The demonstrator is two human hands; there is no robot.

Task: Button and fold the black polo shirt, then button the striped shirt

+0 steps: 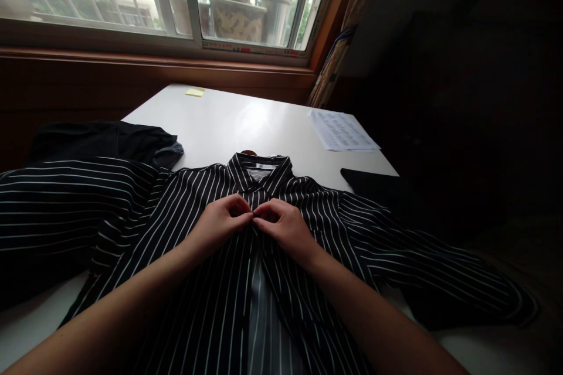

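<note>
A black shirt with white stripes (206, 281) lies face up, its collar (279, 174) toward the window and its sleeves spread to both sides. Just below the collar, my left hand (224, 217) pinches the front edge of the shirt between thumb and forefinger. My right hand (284, 225) pinches the same spot from the other side, the fingertips of both hands meeting. Whatever button lies between them is hidden. Beneath my hands the front parts, and the greyish inner side of the back shows through the gap.
Under the shirt is a white table (220, 114). Dark folded clothes (105, 137) are piled at the left. Printed sheets (343, 130) lie at the right, a yellow sticky note (194, 92) at the far edge. A black flat item (373, 184) sits beside the right sleeve. Behind stands a window (250, 0).
</note>
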